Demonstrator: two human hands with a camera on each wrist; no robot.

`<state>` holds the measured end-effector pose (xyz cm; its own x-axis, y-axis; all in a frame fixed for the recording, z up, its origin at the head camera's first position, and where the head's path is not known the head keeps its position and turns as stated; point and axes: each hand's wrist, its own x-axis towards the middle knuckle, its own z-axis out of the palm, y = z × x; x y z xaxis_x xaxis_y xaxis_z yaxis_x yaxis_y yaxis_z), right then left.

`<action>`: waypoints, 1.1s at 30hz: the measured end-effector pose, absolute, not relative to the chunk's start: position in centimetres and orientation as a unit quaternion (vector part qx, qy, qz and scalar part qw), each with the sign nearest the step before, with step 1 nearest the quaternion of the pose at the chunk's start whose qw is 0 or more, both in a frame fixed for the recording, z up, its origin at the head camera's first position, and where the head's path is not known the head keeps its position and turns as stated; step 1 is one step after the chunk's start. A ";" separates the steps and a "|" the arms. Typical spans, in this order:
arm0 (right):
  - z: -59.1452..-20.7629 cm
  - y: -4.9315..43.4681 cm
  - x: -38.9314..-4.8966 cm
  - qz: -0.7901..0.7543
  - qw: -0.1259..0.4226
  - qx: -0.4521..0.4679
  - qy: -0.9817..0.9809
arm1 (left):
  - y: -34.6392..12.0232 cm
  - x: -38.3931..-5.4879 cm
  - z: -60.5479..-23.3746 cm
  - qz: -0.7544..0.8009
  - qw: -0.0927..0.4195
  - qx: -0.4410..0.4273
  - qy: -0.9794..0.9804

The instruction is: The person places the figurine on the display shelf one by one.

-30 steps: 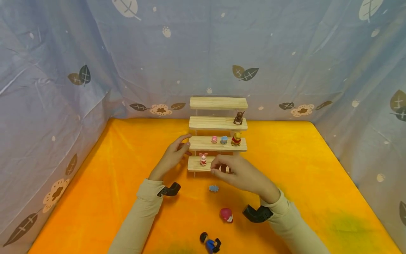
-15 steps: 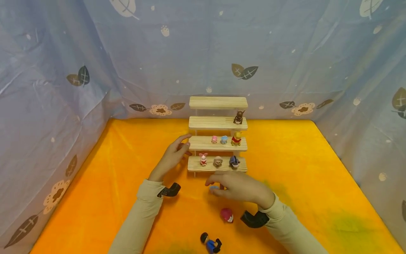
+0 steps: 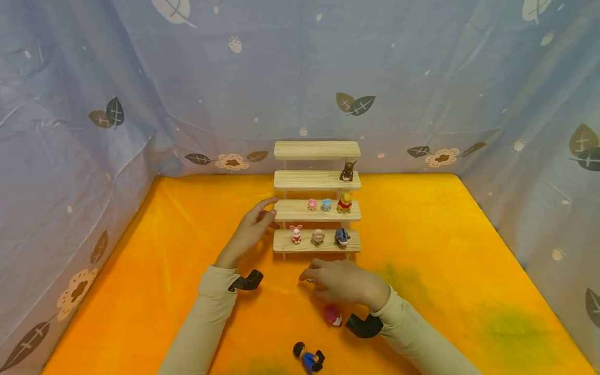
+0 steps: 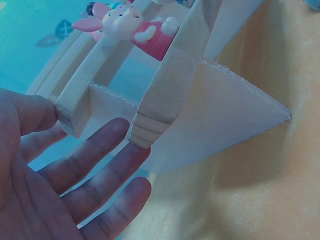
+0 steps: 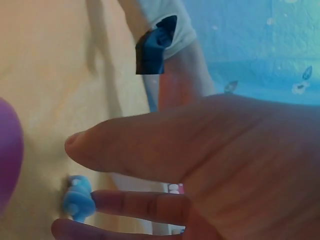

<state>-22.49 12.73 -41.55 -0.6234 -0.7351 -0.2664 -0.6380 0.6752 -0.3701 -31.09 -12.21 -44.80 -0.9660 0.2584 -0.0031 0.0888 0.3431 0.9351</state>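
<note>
My left hand [image 3: 248, 229] touches the left end of the stepped wooden shelf [image 3: 288, 211], thumb at one step and fingertips at the step below, fingers relaxed. My right hand [image 3: 349, 281] is over the cloth in front of the shelf. In the right wrist view a small light-blue figurine [image 5: 79, 197] lies by its fingertips, with the thumb apart from it. A piglet figurine [image 3: 296, 235], a beige-brown figurine [image 3: 318, 237] and a donkey figurine [image 3: 342, 237] stand on the bottom step.
Pink [image 3: 312, 204] and blue [image 3: 326, 204] mini figurines and a bear figurine [image 3: 344, 203] stand one step up; a brown figurine [image 3: 347, 171] sits higher. On the orange cloth [image 3: 422, 234] lie a magenta figurine [image 3: 333, 315] and a blue-clothed doll [image 3: 308, 358].
My right hand has drawn back from the bottom step to the light-blue figurine on the cloth, uncovering the beige-brown and donkey figurines. My left hand stays at the shelf's end.
</note>
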 end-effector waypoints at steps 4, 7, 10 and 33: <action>-41.9 12.5 -22.6 -0.125 0.194 -0.393 0.890 | -12.3 -31.1 -44.7 0.562 0.075 0.108 0.817; -42.4 12.4 -22.6 -0.131 0.186 -0.398 0.889 | -12.3 -31.0 -44.6 0.563 0.074 0.110 0.816; -42.8 12.2 -22.6 -0.128 0.177 -0.397 0.892 | -12.3 -30.9 -44.4 0.567 0.076 0.111 0.813; -42.3 11.4 -23.1 -0.288 0.198 -0.431 0.832 | -12.3 -30.9 -44.6 0.557 0.078 0.114 0.819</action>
